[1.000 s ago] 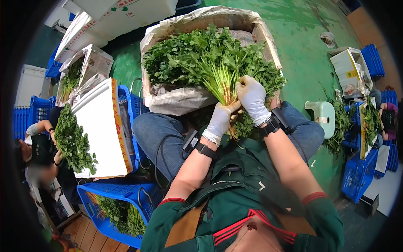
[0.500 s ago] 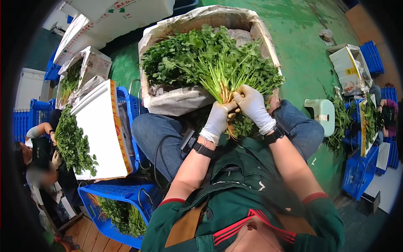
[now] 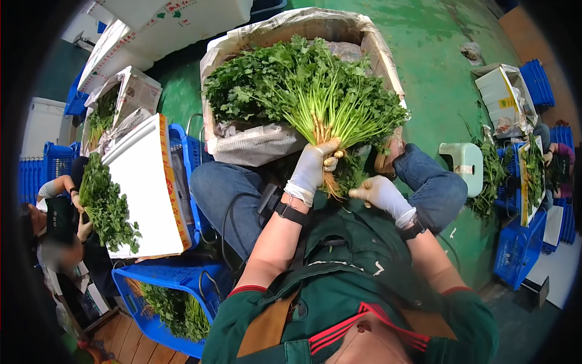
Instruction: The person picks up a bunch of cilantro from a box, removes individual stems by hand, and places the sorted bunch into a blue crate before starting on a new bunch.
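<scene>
At the newspaper-lined box's (image 3: 366, 31) near edge, the left hand (image 3: 313, 165) clamps its fingers round the coriander bunch (image 3: 315, 100) at the stems; the right hand (image 3: 379, 193) has let go and dropped lower, fingers loosely curled.

Bunch (image 3: 327, 103) in my left hand (image 3: 312, 167), over box (image 3: 254, 142) ahead; right hand (image 3: 379, 193) just below. Crate (image 3: 176, 276) left, stool (image 3: 465, 165) right.

A herb bunch (image 3: 315, 97) has bright green leaves, pale yellow-green stems and orange-brown roots. The left hand (image 3: 310, 170) and right hand (image 3: 379, 193) are gloved in white, with black wristbands (image 3: 292, 213). Grey printed newspaper (image 3: 254, 142) lines a tan box (image 3: 379, 42). The floor (image 3: 442, 60) is painted green. The crates (image 3: 170, 276) and jeans (image 3: 224, 194) are blue, and the apron (image 3: 339, 273) is dark green with red stripes.
</scene>
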`<state>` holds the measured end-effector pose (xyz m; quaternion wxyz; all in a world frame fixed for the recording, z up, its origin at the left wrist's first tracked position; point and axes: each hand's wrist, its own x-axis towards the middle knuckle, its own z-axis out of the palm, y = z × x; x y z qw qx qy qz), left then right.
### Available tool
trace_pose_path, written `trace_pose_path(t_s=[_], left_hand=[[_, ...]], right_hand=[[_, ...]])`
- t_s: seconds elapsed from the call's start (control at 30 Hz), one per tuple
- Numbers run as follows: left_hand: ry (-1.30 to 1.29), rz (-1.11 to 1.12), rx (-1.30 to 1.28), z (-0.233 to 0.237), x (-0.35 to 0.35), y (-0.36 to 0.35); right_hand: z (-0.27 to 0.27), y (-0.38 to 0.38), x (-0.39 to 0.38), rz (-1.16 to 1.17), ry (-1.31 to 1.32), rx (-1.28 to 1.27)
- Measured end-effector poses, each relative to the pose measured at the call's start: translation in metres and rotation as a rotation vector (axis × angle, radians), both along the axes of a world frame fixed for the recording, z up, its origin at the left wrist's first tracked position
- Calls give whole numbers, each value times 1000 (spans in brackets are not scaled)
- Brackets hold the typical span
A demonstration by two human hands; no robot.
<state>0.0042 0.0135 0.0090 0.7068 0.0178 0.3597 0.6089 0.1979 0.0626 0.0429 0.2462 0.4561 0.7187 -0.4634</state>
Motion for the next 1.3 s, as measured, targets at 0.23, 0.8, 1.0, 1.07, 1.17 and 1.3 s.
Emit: trace_pose_path(t_s=[0.23, 0.8, 1.0, 1.07, 1.17, 1.3], left_hand=[[302, -74, 39, 56, 11, -9], [815, -207, 13, 110, -6, 28], [668, -403, -223, 11, -5, 19], [721, -498, -241, 9, -4, 20], [615, -490, -208, 10, -4, 24], [26, -383, -150, 22, -13, 20]], right_hand=[[-36, 17, -20, -959, 1032, -1021], [18, 47, -81, -709, 1387, -642], [-53, 27, -70, -1011, 1067, -835], [-46, 24, -67, -1006, 1078, -767], [-51, 30, -66, -1001, 943, -786], [-48, 26, -70, -1161, 983, -745]])
